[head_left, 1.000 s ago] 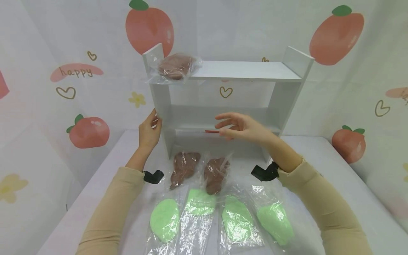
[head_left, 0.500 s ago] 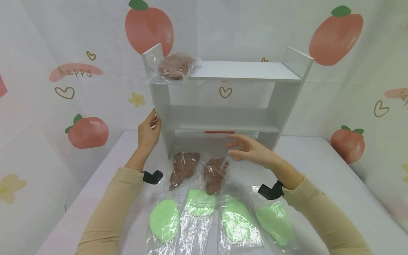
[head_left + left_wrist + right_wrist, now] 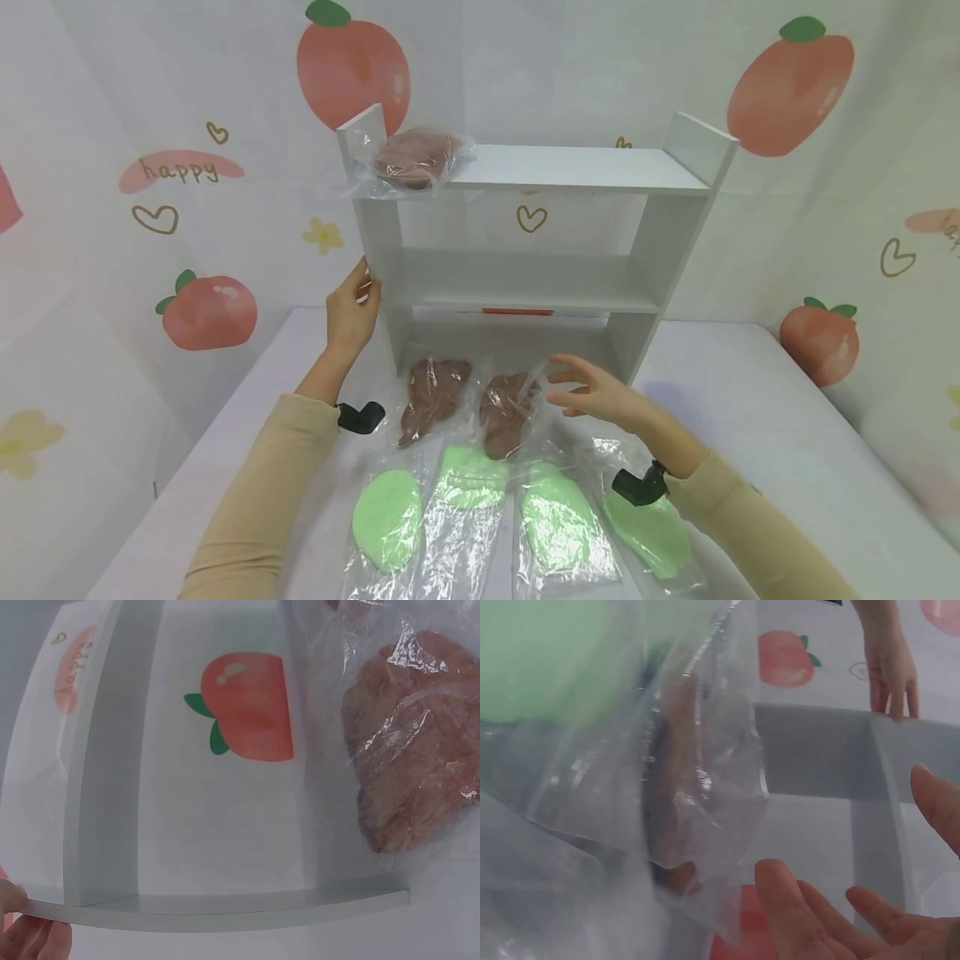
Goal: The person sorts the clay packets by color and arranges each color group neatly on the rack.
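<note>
My left hand grips the left side panel of a white two-tier shelf; in the left wrist view its thumb and fingers pinch the panel's edge. My right hand holds nothing, its fingers spread and loosely bent. It hovers just right of a brown clay-like lump in a clear plastic bag, fingertips close to the bag's edge. A second bagged brown lump lies to its left, in front of the shelf. On the shelf's top board, at the left end, sits another bagged brown lump.
Several light green flat pieces in clear bags lie in a row along the near table, such as the leftmost green piece and another green piece. Behind the shelf hangs a white cloth printed with peaches. The white table extends right.
My right hand has come down from in front of the shelf's middle board to beside the right bagged brown lump. The left hand stays on the shelf's side panel.
</note>
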### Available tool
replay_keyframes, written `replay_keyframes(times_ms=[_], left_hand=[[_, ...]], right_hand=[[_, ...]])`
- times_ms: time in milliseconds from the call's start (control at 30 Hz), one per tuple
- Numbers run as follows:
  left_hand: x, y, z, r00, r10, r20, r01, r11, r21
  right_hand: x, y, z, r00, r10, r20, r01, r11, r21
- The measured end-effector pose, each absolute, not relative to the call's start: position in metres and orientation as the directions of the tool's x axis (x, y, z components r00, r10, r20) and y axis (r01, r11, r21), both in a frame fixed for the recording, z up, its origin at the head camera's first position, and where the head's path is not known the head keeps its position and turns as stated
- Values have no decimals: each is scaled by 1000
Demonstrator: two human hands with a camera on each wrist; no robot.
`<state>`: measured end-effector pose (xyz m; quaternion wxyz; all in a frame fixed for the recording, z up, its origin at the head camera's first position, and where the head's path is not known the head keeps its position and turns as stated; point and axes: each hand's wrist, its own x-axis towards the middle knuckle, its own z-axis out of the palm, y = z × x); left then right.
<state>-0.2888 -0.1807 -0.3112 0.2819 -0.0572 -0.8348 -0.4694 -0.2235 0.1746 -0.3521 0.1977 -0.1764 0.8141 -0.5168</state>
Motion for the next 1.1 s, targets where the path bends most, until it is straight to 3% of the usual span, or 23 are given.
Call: replay_keyframes(times_ms=[633, 867, 1100], left_hand=[[-290, -179, -312, -820, -194, 539, 377, 525, 763], [-291, -180, -313, -819, -188, 543, 382, 528, 759], [-291, -181, -313, -824, -182, 536, 377, 529, 760]], right_hand=[[-224, 157, -393, -900, -343, -271, 87, 467, -880], [-226, 150, -401, -903, -327, -281, 83, 508, -858], [-227, 144, -409, -904, -321, -283, 111, 461, -880]])
